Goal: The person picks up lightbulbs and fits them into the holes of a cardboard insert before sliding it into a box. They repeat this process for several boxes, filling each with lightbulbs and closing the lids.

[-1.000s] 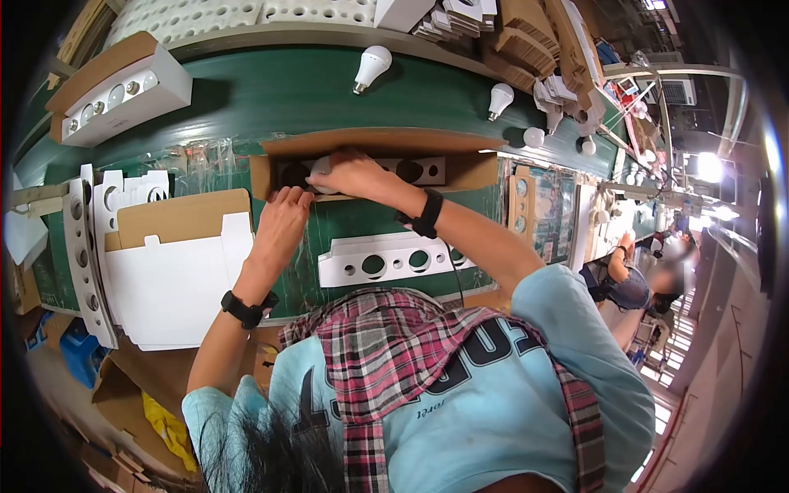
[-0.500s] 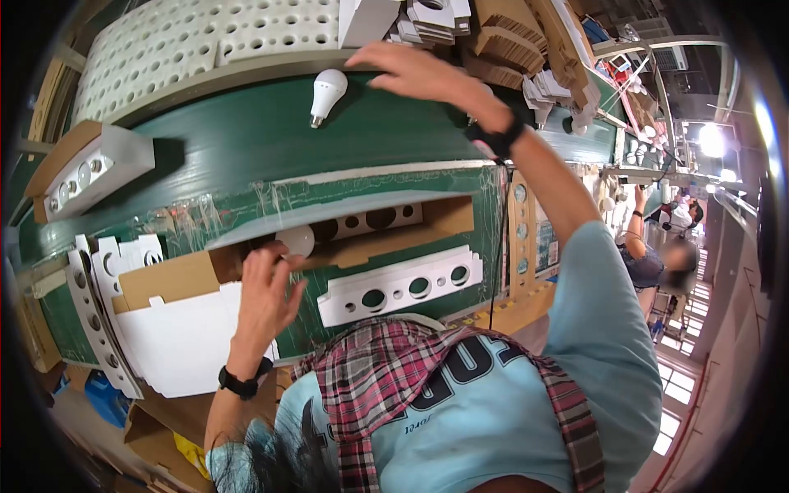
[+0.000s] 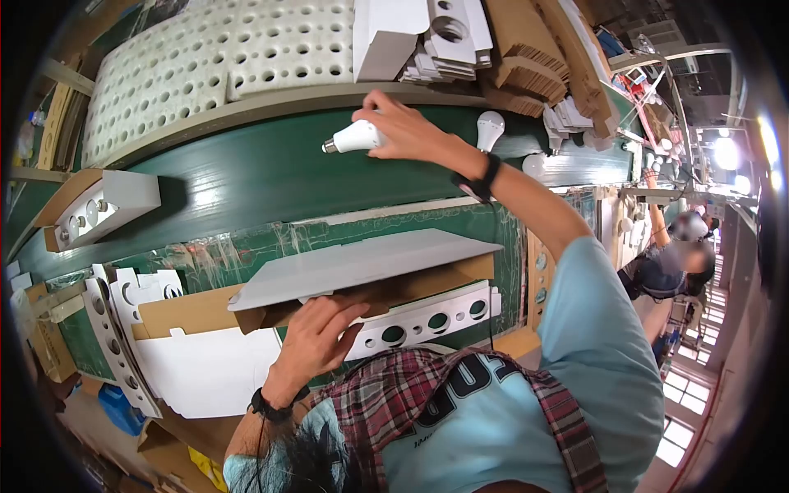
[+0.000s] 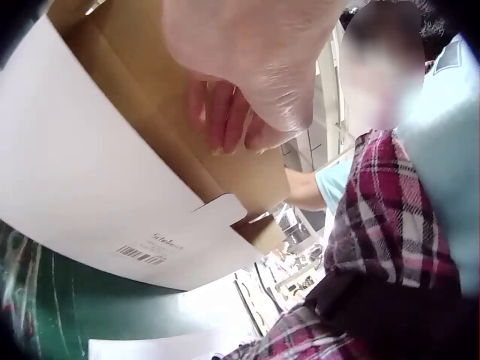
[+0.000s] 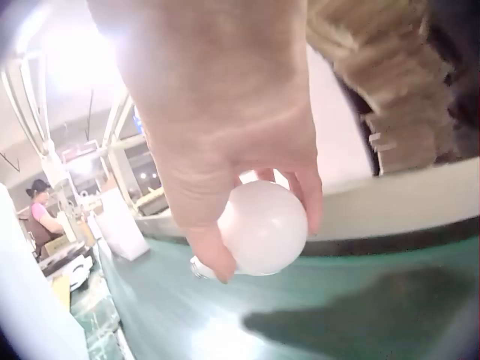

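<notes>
In the head view, my right hand [image 3: 403, 131] is raised over the green conveyor belt. Its thumb and fingers grip a white LED bulb [image 3: 355, 136] by the globe, the screw base pointing left. The right wrist view shows the fingers wrapped around the round globe [image 5: 266, 229]. My left hand [image 3: 316, 345] holds a long white cardboard box [image 3: 386, 256] at its opening, fingers bent inside. This box is tipped toward the body, its brown inside [image 4: 135, 67] showing in the left wrist view. The box's contents are hidden by the hand and wall.
A filled bulb box [image 3: 127, 205] stands at the belt's left. Another bulb [image 3: 490, 130] sits upright to the right. A punched white insert [image 3: 436, 322] lies before the body, flattened cartons [image 3: 209, 374] at left. Beyond the belt are a holed foam tray [image 3: 279, 41] and stacked cardboard [image 3: 526, 57].
My right hand left the box, reached across to the belt and took hold of a bulb there. The box has tipped toward the body, with my left hand still at its opening.
</notes>
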Demonstrator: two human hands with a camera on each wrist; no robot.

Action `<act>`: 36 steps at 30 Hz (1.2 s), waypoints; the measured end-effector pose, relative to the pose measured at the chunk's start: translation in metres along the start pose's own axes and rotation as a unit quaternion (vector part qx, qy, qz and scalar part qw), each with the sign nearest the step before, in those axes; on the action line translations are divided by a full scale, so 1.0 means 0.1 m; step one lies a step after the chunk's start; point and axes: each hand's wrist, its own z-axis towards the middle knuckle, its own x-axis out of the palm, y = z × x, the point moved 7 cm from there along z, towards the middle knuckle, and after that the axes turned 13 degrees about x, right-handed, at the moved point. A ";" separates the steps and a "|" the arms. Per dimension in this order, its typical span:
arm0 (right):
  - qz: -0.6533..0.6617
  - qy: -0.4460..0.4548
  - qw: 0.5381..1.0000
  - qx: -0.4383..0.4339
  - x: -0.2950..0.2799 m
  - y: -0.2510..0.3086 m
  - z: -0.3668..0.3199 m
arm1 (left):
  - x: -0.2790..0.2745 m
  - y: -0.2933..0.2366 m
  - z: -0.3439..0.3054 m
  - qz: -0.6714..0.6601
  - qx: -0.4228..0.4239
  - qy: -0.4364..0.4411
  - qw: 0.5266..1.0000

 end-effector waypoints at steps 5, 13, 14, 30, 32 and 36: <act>-0.099 -0.259 0.944 -0.180 -1.09 0.95 -1.27 | -0.22 -0.06 0.21 -0.314 -0.133 -0.244 0.908; -0.015 -0.220 0.953 -0.209 -0.85 1.48 -2.46 | 0.09 -0.38 0.37 -0.510 -0.132 -0.192 0.828; 0.036 -0.160 0.972 -0.169 -0.87 1.48 -2.49 | 0.12 -0.38 0.31 -0.509 -0.133 -0.180 0.831; 0.360 0.125 0.882 0.278 0.37 0.42 -2.09 | 0.35 0.19 -0.25 0.128 -0.007 0.008 0.992; 0.280 0.135 0.915 0.258 0.48 0.46 -1.93 | 0.52 0.31 -0.35 0.163 -0.013 0.040 0.986; 0.116 0.071 0.971 0.198 0.76 0.55 -1.73 | 0.56 0.34 -0.37 0.185 -0.004 0.032 0.982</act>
